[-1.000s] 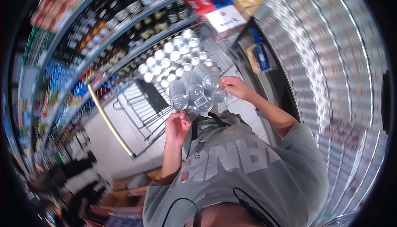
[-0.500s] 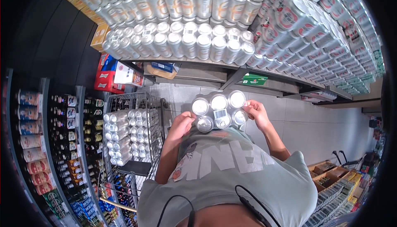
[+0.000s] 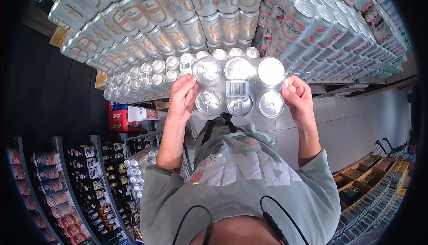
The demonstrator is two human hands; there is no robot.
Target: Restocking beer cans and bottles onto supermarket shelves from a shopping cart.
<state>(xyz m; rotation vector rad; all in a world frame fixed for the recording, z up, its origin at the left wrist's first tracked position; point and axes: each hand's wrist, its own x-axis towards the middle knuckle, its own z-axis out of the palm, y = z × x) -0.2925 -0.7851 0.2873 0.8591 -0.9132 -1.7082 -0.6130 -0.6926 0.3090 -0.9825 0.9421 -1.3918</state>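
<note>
Between my two hands hangs a shrink-wrapped pack of cans [image 3: 217, 80], silver lids up, with a barcode label in the middle of its top. My left hand [image 3: 182, 94] pinches the wrap at the left end, its fingers closed. At the opposite end my right hand [image 3: 298, 96] is closed on the wrap too. The pack is held up in front of the shelf, partly covering a low row of canned packs [image 3: 157, 66]. Behind that row rise tall stacks of white and gold cans [image 3: 165, 10]. The sides of the held pack are mostly hidden from above.
Stacks of white and red cans [image 3: 307, 26] fill the right of the shelf. A wire cart [image 3: 154, 139] with more canned packs [image 3: 137, 169] stands at my left. Bottle and can racks [image 3: 84, 173] lie beyond it. Wooden crates [image 3: 368, 169] are at the right, on the tiled floor [image 3: 343, 113].
Both hands have raised the pack up and forward, from close to my body to in front of the shelf row. My view has shifted closer to the shelf.
</note>
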